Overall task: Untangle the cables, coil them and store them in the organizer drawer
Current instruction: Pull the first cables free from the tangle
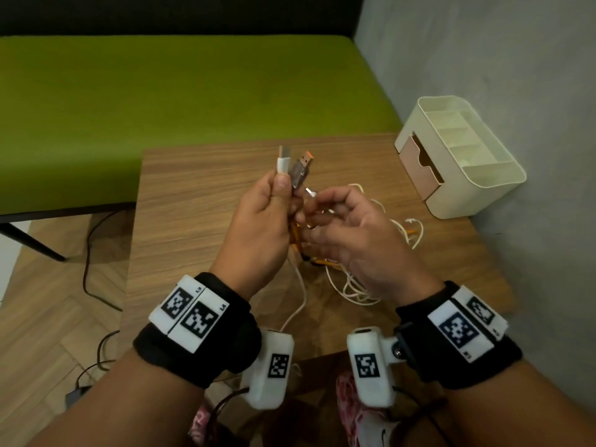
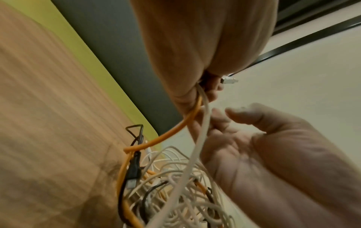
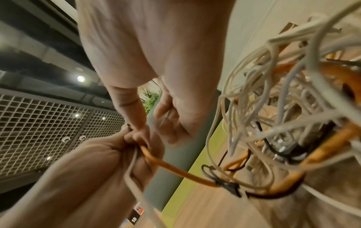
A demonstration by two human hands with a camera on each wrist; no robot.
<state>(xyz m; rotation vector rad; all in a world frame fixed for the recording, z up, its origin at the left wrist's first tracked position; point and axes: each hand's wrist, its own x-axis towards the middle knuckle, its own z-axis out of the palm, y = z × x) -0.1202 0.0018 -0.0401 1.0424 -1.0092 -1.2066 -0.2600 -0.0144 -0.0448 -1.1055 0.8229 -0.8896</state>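
Observation:
My left hand [image 1: 274,204] is raised over the wooden table [image 1: 200,204] and grips an orange cable [image 2: 173,131] and a white cable [image 2: 203,123]. Their USB plugs, one white [image 1: 283,161] and one grey with an orange tip [image 1: 301,169], stick up above its thumb. A small silver connector [image 1: 310,191] pokes out beside them. My right hand [image 1: 325,208] is close by on the right, fingers loosely bent, with its index fingertip at that connector. The tangle of white, orange and black cables [image 1: 354,279] hangs down from my left hand onto the table.
A cream organizer [image 1: 483,185] stands at the table's back right corner against the grey wall, its tan drawer [image 1: 419,169] pulled partly out. A green bench [image 1: 193,91] runs behind the table. Black cords [image 1: 87,269] lie on the floor to the left.

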